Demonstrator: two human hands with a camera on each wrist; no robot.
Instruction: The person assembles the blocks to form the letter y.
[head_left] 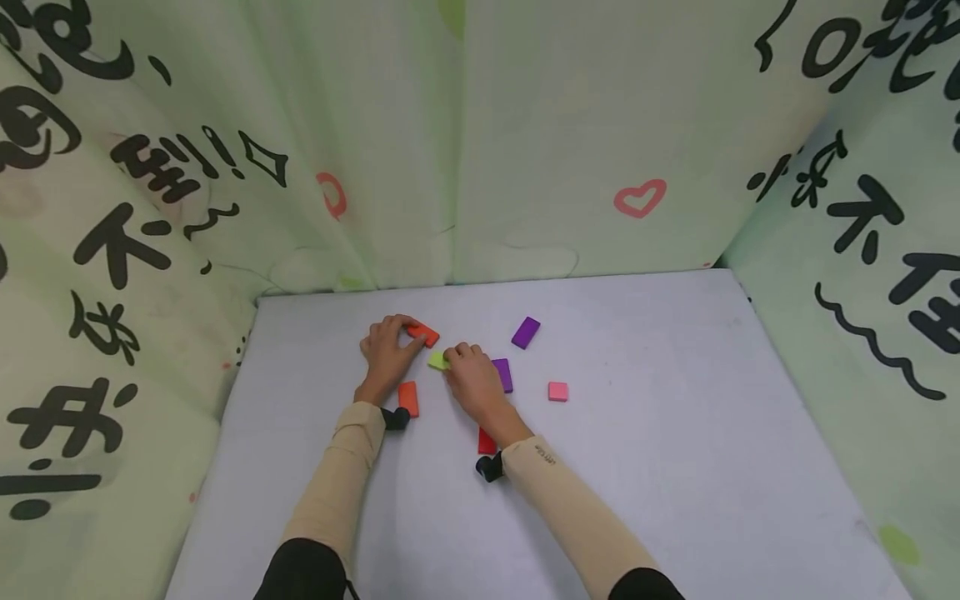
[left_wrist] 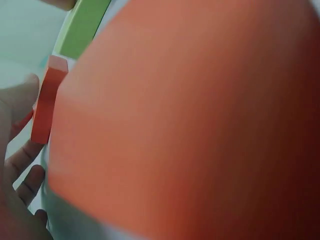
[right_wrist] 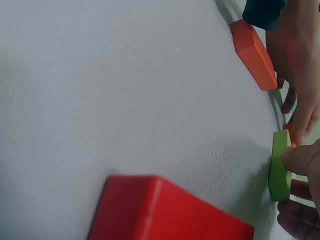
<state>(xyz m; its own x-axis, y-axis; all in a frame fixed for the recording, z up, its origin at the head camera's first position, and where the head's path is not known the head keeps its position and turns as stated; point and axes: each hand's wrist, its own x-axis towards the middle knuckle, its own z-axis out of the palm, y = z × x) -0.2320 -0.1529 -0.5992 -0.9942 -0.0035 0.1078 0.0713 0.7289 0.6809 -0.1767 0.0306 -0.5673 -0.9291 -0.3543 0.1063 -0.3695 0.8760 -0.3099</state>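
My left hand [head_left: 387, 357] pinches an orange rectangular block [head_left: 423, 334] between thumb and fingers, low over the white table. Just to its right, my right hand [head_left: 476, 382] grips a yellow-green block [head_left: 437, 361]; the right wrist view shows the thumb on that green block [right_wrist: 280, 170] and fingers on its far side. The two held blocks are close to each other. A second orange block [head_left: 408, 399] lies beside my left wrist and fills much of the left wrist view. Below my right wrist is a red block [head_left: 487, 442], partly hidden by the arm.
One purple block [head_left: 503, 376] lies right beside my right hand, partly covered by it. Another purple block [head_left: 527, 332] is farther back, and a small pink block [head_left: 558, 392] sits to the right. Printed curtains [head_left: 540, 142] hang behind the white table [head_left: 675, 433] and at both sides.
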